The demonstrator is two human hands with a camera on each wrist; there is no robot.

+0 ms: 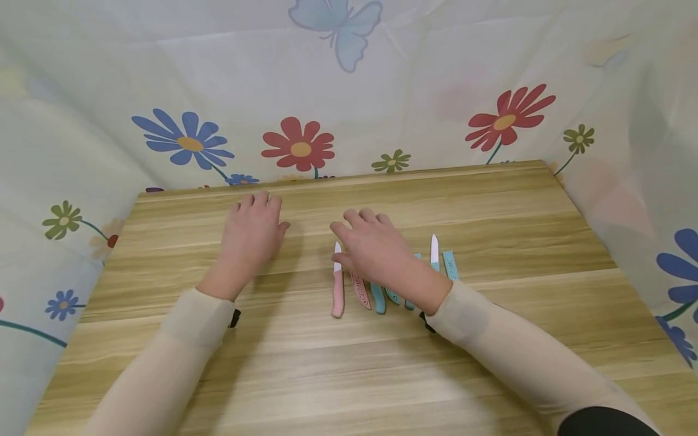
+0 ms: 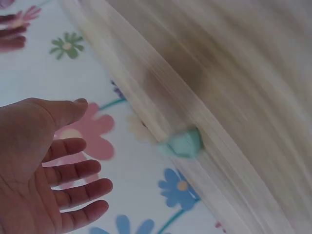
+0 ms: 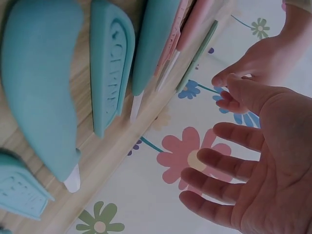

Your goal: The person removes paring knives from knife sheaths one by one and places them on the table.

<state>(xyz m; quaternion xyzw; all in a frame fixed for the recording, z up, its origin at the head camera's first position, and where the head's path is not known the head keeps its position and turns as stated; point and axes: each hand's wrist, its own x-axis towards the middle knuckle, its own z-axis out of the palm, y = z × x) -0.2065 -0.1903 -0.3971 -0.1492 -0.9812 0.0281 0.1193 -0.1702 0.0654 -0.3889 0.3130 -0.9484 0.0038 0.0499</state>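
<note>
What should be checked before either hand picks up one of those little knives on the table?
1. Right hand free: ok, fingers spread, holding nothing.
2. Left hand free: ok, open over bare wood, away from the knives.
3. Pink knife reachable: ok, it lies just left of the right hand with its white blade pointing away.
4. Teal knives in plain sight: not ok, the right hand and wrist cover most of them.
5. Which blades are bare: cannot tell, some teal pieces look like sheaths.
6. Table room: ok.
</note>
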